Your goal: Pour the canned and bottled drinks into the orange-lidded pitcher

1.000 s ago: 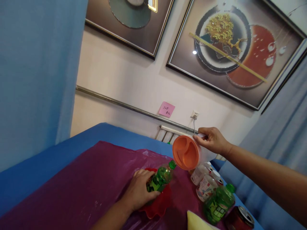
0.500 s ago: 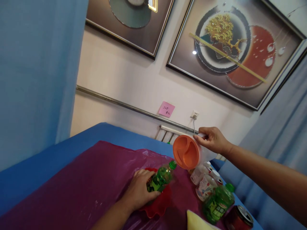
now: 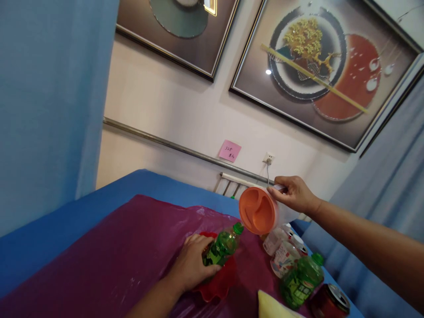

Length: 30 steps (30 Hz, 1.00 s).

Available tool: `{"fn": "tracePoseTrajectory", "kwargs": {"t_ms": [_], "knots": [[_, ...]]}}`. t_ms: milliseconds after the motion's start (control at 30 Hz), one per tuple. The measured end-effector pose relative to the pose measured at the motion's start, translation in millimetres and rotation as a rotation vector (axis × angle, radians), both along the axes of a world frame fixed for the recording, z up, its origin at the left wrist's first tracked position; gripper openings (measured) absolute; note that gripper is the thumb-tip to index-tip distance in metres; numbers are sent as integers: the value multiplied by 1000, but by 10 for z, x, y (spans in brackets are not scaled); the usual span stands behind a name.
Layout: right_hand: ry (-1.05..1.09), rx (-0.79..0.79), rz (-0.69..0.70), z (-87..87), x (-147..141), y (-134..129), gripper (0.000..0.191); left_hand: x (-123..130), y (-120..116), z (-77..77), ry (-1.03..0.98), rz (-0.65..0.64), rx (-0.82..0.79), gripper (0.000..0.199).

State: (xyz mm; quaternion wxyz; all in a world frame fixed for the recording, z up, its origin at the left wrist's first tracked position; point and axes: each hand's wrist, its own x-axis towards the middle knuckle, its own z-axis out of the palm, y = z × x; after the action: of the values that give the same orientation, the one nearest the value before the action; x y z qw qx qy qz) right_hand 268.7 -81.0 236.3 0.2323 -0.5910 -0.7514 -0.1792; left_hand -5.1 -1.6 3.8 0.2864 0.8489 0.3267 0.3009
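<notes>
My left hand [image 3: 194, 261] is wrapped round a green bottle [image 3: 222, 248] with a green cap, tilted to the right above a red scalloped dish [image 3: 218, 282]. My right hand [image 3: 293, 193] grips the handle of a whitish pitcher with an orange lid [image 3: 257, 210]. The pitcher is tipped on its side, its lid facing left and close to the bottle's cap. Whether any liquid runs out of it cannot be made out.
On the right stand a second green bottle [image 3: 302, 280], clear printed containers [image 3: 284, 259] and a dark red can [image 3: 330, 301]. A yellow item [image 3: 274, 307] lies at the bottom edge. Purple sheeting [image 3: 109, 251] covers the blue table [image 3: 155, 183].
</notes>
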Motion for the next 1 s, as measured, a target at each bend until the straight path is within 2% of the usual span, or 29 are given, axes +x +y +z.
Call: {"fn": "tracePoseTrajectory", "kwargs": {"t_ms": [333, 1000], "knots": [[0, -3, 8, -28, 24, 11, 44, 8, 13, -28, -5, 8, 8, 54], [0, -55, -9, 56, -37, 2, 45, 7, 13, -16, -14, -3, 15, 54]]}}
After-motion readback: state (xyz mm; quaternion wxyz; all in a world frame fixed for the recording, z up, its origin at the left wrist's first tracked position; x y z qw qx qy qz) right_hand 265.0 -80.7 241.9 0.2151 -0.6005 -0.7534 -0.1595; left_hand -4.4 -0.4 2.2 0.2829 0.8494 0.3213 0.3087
